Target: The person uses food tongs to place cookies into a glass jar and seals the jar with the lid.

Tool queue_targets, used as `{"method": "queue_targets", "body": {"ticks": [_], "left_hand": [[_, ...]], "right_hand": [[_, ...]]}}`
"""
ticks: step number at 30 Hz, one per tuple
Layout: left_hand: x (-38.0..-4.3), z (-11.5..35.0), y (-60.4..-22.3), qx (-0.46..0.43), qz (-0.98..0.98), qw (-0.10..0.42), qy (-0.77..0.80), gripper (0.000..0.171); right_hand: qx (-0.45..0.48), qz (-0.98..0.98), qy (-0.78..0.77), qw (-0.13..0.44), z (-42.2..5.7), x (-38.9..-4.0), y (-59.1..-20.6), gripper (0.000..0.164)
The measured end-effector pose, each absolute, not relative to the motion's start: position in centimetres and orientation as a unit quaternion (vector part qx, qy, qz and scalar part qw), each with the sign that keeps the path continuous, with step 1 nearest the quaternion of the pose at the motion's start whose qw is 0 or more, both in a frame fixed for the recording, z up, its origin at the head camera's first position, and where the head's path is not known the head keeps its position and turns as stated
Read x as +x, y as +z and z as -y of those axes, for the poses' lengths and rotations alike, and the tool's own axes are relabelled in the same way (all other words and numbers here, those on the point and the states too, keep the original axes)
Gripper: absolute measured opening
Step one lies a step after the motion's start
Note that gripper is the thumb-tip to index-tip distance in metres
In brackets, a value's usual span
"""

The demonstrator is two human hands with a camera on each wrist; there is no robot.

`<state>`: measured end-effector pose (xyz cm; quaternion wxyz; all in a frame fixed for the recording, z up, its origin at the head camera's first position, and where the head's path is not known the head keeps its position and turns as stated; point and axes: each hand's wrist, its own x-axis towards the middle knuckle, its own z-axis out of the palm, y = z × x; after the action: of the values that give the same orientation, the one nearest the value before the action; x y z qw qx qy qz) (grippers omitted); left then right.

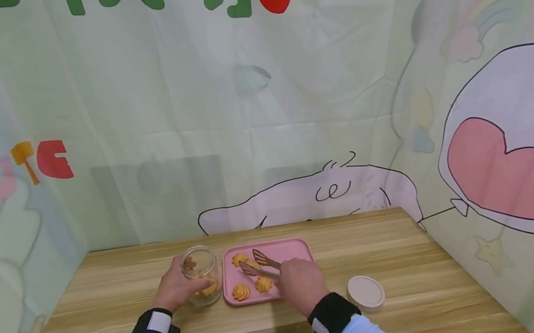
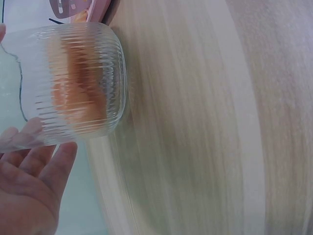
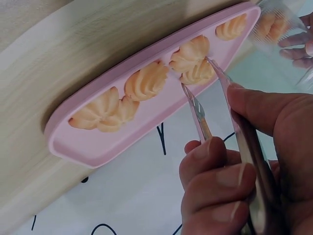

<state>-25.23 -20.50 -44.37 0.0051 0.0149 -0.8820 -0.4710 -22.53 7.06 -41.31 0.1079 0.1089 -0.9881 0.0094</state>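
My left hand (image 1: 178,286) grips a clear ribbed glass jar (image 1: 214,272), thumb and fingers around its sides. In the left wrist view, golden swirled cookies (image 2: 80,100) lie at the bottom of the jar. Just right of the jar, on the table, is a pink tray (image 1: 295,249) with several more swirled cookies (image 1: 241,292) on it. My right hand (image 1: 304,285) holds metal tongs (image 3: 243,137) with their arms spread. In the right wrist view, the tong tips are right by a pair of overlapping cookies (image 3: 190,54).
A round white lid (image 1: 366,292) lies on the wooden table (image 1: 397,245), right of my right hand. A printed cloth backdrop (image 1: 158,120) hangs behind the table and along both sides.
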Motion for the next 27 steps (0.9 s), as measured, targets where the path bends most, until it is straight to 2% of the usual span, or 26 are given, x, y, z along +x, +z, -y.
{"method": "queue_targets", "body": {"ticks": [7,14,27], "left_hand": [[-25.07,20.47,-44.10,0.015,0.881,0.004,-0.473,0.090],[-25.08,20.41,-44.13,0.015,0.880,0.004,-0.475,0.089],[-25.37,20.59,-44.52,0.015,0.880,0.004,-0.474,0.091]], "right_hand": [[0.093,0.992,0.009,0.084,-6.91,-22.30,-41.21,0.038],[0.096,0.989,0.014,0.109,-7.00,-22.38,-41.65,0.034],[0.093,0.988,0.026,0.118,-7.36,-22.35,-42.08,0.034]]}}
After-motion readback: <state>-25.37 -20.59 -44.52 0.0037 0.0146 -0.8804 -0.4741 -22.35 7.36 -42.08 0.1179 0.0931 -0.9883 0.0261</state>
